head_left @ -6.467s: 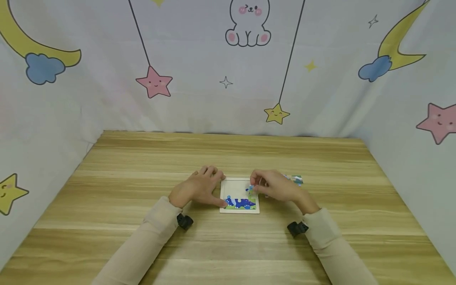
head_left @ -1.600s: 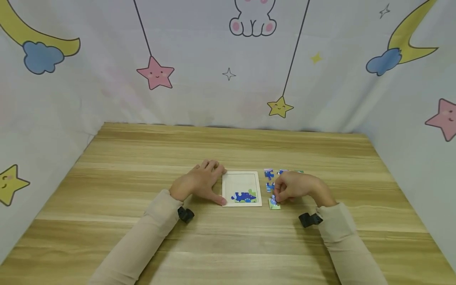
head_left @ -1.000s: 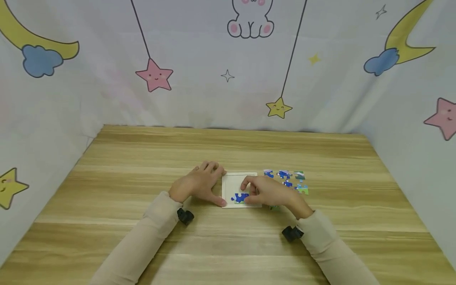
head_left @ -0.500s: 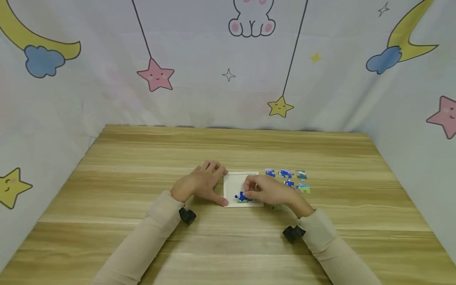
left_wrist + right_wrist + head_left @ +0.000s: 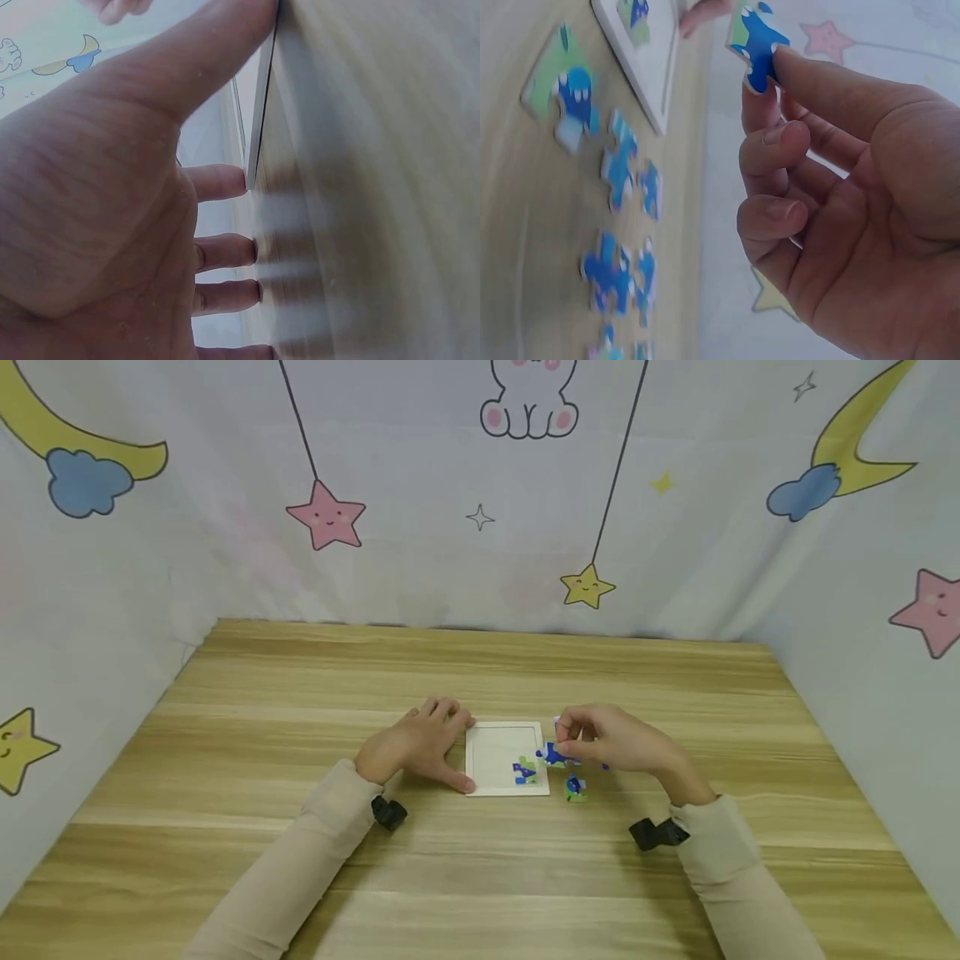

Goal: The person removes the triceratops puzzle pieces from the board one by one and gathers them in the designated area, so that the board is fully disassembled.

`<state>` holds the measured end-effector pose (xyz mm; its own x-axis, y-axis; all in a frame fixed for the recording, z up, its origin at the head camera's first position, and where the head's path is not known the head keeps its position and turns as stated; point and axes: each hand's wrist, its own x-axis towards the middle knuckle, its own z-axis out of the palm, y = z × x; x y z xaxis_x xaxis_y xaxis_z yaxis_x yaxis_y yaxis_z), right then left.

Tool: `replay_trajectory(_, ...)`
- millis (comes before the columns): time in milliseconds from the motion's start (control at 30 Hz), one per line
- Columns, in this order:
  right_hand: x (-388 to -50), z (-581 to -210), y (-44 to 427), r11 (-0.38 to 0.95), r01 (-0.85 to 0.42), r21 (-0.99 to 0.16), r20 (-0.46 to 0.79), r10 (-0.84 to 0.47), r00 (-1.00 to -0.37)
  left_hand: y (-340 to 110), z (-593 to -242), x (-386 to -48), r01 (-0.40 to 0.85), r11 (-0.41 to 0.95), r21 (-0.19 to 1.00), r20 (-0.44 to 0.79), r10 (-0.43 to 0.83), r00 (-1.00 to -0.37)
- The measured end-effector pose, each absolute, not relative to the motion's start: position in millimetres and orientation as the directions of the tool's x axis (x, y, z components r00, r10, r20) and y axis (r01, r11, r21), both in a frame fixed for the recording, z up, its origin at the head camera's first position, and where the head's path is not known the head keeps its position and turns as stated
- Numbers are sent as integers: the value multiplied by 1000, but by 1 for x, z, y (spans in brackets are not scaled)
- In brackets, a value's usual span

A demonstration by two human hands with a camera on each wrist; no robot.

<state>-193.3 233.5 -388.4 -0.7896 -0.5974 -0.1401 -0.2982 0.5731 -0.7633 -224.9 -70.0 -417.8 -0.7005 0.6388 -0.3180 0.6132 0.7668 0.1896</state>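
My left hand (image 5: 416, 747) rests against the left side of a white square puzzle tray (image 5: 506, 792). In the left wrist view, thumb and index finger (image 5: 217, 182) touch the tray's edge, the other fingertips the wooden table. Just right of the tray, my right hand (image 5: 618, 739) pinches a blue and green jigsaw piece (image 5: 555, 755) between thumb and fingers. The right wrist view shows that held jigsaw piece (image 5: 759, 46) raised off the table. Inside the tray, blue and green puzzle pieces (image 5: 525, 770) lie at the lower right.
A loose jigsaw piece (image 5: 575, 788) lies right of the tray's lower corner. Several more loose pieces (image 5: 607, 271) lie on the table under and beyond my right hand, mostly hidden in the head view. A printed curtain (image 5: 420, 527) stands behind the table.
My right hand has moved from over the tray to its right side, taking a blue piece out of the tray's lower row. My left hand has stayed on the tray's edge.
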Motion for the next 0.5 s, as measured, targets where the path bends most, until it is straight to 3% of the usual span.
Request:
replay_trajectory(267, -189, -387, 260, 629, -333, -702, -94, -546, -833, -71, -415, -224, 612, 763, 209, -303, 645, -701)
replay_trajectory(500, -187, -382, 280, 683, -313, -660, -151, -528, -836, -71, -416, -225, 615, 757, 220, -297, 653, -697)
